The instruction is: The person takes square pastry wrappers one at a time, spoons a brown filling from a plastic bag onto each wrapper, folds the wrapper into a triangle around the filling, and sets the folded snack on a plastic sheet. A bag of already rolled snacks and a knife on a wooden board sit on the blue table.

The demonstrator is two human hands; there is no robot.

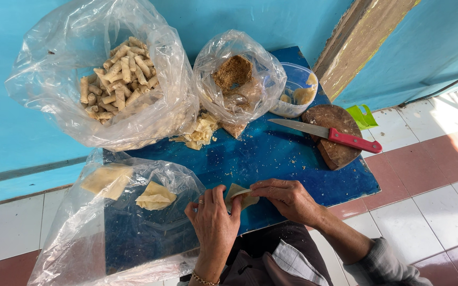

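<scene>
Your left hand (214, 220) and your right hand (288, 198) meet at the near edge of the blue board (271, 153), and between them they pinch one small pastry wrapper (239, 195): left fingers curled against its left side, right fingers and thumb closed on its right edge, the sheet partly folded over a brownish filling that you can only just make out. It sits just above the board's near edge, between your two hands. To your left, a clear plastic bag (80, 233) lies flat and open across the board's corner, with two pale stacks of folded wrappers (156, 197) inside it. At the far left stands a large clear bag (54, 79), its mouth open, heaped with finished rolls (119, 77), pale tan and finger-shaped. Just beside it to the right is a smaller clear bag (239, 85) holding brown crumbly filling (232, 73). A little heap of wrapper scraps (201, 131) lies on the board between the bases of those two bags. Behind the smaller bag on the right sits a clear plastic tub (298, 92) with a pale paste in it. A round wooden cutting block (335, 135) rests at the board's right edge, with a red-handled knife (327, 133) lying across it, blade pointing left.
</scene>
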